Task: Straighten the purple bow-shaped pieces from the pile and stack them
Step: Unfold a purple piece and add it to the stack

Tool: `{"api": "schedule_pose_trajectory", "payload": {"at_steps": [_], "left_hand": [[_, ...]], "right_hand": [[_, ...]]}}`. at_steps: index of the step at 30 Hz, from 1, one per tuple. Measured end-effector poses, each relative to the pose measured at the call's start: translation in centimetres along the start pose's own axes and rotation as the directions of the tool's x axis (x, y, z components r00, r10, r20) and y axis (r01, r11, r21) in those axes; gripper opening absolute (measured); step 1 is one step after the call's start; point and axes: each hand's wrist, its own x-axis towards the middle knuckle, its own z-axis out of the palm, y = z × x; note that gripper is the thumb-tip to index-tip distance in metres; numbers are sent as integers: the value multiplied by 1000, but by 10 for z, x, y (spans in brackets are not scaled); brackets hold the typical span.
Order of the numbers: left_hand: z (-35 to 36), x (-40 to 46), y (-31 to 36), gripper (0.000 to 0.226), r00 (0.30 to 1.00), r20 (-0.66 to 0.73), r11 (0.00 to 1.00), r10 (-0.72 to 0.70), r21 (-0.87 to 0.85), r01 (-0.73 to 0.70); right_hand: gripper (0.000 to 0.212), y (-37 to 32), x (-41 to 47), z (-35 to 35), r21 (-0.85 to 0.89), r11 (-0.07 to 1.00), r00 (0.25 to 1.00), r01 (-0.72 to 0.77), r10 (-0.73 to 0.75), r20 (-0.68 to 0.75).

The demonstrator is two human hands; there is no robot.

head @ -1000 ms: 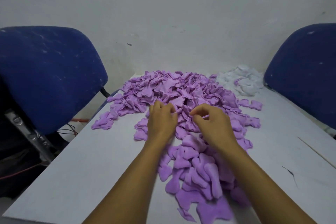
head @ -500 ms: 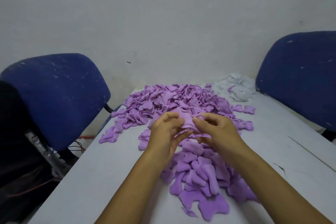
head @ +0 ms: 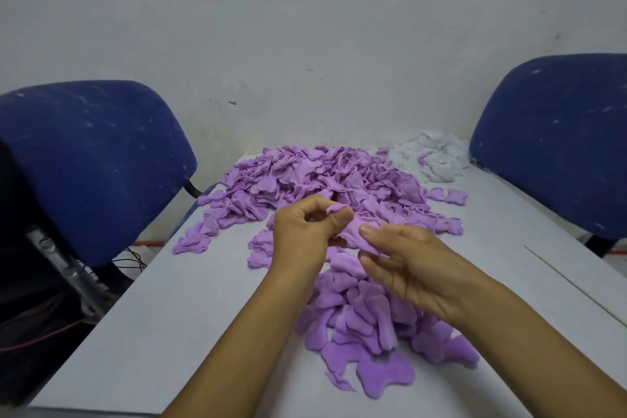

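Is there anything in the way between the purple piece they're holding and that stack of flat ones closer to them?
Nothing visible blocks it. Both the left hand and right hand pinch the purple piece in the air, and the stack of straightened pieces lies just below and nearer, partly hidden by the right forearm.

We see a left hand [head: 303,234] and a right hand [head: 412,268] raised over a pale table [head: 176,309], both pinching one purple piece [head: 356,231]. The left thumb and forefinger grip its upper end; the right fingers [head: 369,232] clasp its lower edge. Beyond the fingertips spreads the purple pile [head: 315,176], with a white heap [head: 434,156] farther right. Below the fingers, nearer the wrists, lies a loose stack [head: 366,326] of flattened pieces. Blue chairs [head: 91,159] flank the table.
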Motion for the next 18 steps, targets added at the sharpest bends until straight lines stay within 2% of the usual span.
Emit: {"api": "schedule_pose_trajectory", "payload": {"at_steps": [3,5,7,9,10,12,14,16,18], "left_hand": [[6,2,-1,23,1000,-27,1000,1,-28,-2],[10,5,-2,24,999,-47,998,-14,-60,11],[13,6,-3,24,999,-38,995,-38,-95,34],[12,8,-4,25,999,-46,998,-24,-66,21],[10,10,-5,25,998,-67,1000,7,-9,-8],[5,13,-10,26,990,-79,979,114,176,-99],[4,9,-13,27,984,-6,934,179,315,-169],[6,3,-13,22,984,73,939,160,296,-174],[6,1,-10,18,983,120,958,141,235,-166]], "right_hand": [[11,2,-1,5,139,990,998,-16,7,60],[14,1,-3,9,205,977,982,-51,11,189],[23,-3,-3,8,164,984,936,-63,1,353],[26,-8,-3,2,84,995,895,-47,5,446],[25,-9,-3,-1,32,999,897,-30,13,442],[23,-9,-1,-5,-108,994,938,33,6,348],[17,-7,1,-9,-214,972,975,101,-54,216],[12,-7,4,-13,-274,951,988,140,-116,101],[12,-7,5,-16,-324,932,986,165,-159,45]]}}
